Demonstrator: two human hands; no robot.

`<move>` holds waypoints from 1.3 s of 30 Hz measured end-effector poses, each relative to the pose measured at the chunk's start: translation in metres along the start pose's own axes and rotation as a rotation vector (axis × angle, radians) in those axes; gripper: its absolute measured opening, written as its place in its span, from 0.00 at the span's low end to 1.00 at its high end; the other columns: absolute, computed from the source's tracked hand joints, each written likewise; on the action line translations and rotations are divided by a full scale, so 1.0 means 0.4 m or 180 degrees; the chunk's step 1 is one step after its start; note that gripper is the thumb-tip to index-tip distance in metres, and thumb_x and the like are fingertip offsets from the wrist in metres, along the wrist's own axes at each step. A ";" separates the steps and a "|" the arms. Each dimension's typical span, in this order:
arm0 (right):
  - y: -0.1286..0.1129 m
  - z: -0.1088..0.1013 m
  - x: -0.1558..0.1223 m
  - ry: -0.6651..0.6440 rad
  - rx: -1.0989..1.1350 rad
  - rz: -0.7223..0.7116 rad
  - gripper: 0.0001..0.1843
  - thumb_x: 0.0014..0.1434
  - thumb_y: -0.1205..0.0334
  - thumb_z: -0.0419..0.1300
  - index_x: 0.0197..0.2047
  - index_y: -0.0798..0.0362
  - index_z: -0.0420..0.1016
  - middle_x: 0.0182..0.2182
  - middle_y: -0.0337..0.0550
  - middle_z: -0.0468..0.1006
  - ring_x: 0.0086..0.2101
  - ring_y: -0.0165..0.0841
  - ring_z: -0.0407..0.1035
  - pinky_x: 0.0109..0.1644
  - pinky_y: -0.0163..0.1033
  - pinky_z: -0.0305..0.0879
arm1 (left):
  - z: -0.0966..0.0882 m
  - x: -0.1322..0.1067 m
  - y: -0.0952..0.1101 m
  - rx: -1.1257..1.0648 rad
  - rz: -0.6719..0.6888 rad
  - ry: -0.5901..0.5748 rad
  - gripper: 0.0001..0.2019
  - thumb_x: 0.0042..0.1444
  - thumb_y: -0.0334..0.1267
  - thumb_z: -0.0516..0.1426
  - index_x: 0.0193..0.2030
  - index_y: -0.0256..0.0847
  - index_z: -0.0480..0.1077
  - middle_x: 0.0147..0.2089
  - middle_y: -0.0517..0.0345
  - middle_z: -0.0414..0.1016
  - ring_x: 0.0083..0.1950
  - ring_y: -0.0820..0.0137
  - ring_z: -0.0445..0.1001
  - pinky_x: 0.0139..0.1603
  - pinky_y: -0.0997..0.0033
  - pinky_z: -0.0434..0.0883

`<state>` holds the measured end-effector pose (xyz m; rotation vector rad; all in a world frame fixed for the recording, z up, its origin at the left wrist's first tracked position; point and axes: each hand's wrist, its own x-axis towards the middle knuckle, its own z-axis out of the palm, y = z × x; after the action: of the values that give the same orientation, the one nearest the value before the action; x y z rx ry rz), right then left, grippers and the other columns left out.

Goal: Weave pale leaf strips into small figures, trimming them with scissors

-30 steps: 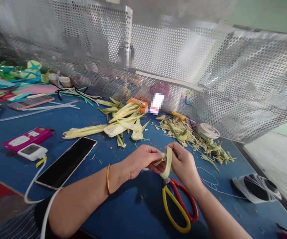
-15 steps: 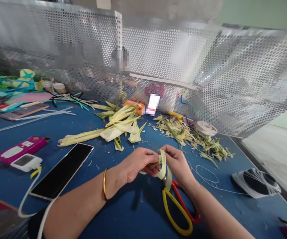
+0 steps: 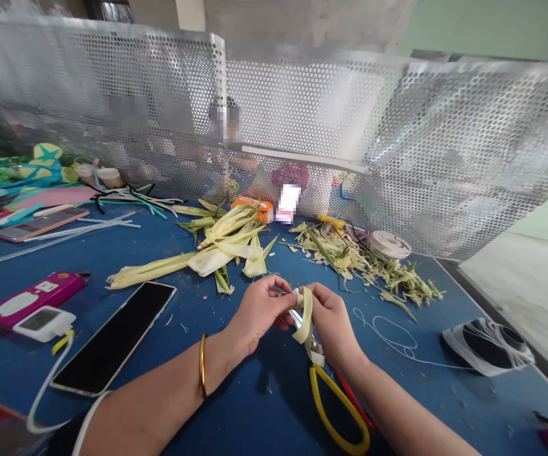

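Both hands meet above the blue table (image 3: 159, 418) and pinch one pale green leaf strip (image 3: 306, 316), folded into a loop. My left hand (image 3: 259, 310) grips its left end with fingers closed. My right hand (image 3: 331, 323) pinches the right side, fingers pressed together. Directly below the hands lie scissors (image 3: 337, 418) with yellow and red handles, their blades partly hidden by the strip and my right hand. A gold bangle sits on my left wrist.
A pile of long leaves (image 3: 216, 244) and a heap of trimmings (image 3: 363, 266) lie beyond the hands. A black phone (image 3: 112, 335) and chargers (image 3: 36, 304) lie left, a thread spool (image 3: 487, 345) right. A perforated metal screen (image 3: 350, 145) fences the table's far side.
The hands have drifted slightly up and left in view while turning the strip; its loop now hangs lower, over the scissor blades. The camera has tilted a little.
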<state>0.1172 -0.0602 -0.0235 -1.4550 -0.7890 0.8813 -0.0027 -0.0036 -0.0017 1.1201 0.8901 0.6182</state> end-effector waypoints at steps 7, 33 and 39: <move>0.001 0.006 0.001 0.0243 0.0358 0.0118 0.14 0.46 0.52 0.66 0.24 0.51 0.68 0.18 0.33 0.69 0.20 0.28 0.60 0.23 0.34 0.57 | 0.004 0.009 -0.010 0.0258 0.0291 0.0145 0.11 0.48 0.38 0.66 0.38 0.38 0.77 0.23 0.63 0.74 0.18 0.76 0.68 0.21 0.77 0.66; -0.017 -0.007 0.007 -0.0099 0.0928 0.0631 0.22 0.36 0.48 0.73 0.20 0.52 0.67 0.11 0.33 0.69 0.13 0.26 0.58 0.17 0.32 0.52 | -0.021 0.005 0.005 -0.0352 -0.0368 -0.0990 0.10 0.49 0.39 0.62 0.33 0.33 0.78 0.31 0.55 0.75 0.26 0.76 0.70 0.33 0.74 0.72; 0.007 -0.008 0.015 -0.0019 0.0936 0.0592 0.21 0.34 0.51 0.74 0.20 0.53 0.68 0.12 0.33 0.69 0.14 0.25 0.58 0.18 0.32 0.54 | -0.010 0.003 -0.002 -0.0217 -0.0209 -0.0773 0.11 0.43 0.40 0.68 0.28 0.34 0.76 0.27 0.58 0.73 0.25 0.77 0.68 0.31 0.76 0.69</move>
<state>0.1228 -0.0567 -0.0267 -1.2775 -0.5079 1.0941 -0.0054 -0.0009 -0.0035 1.0744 0.6891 0.4443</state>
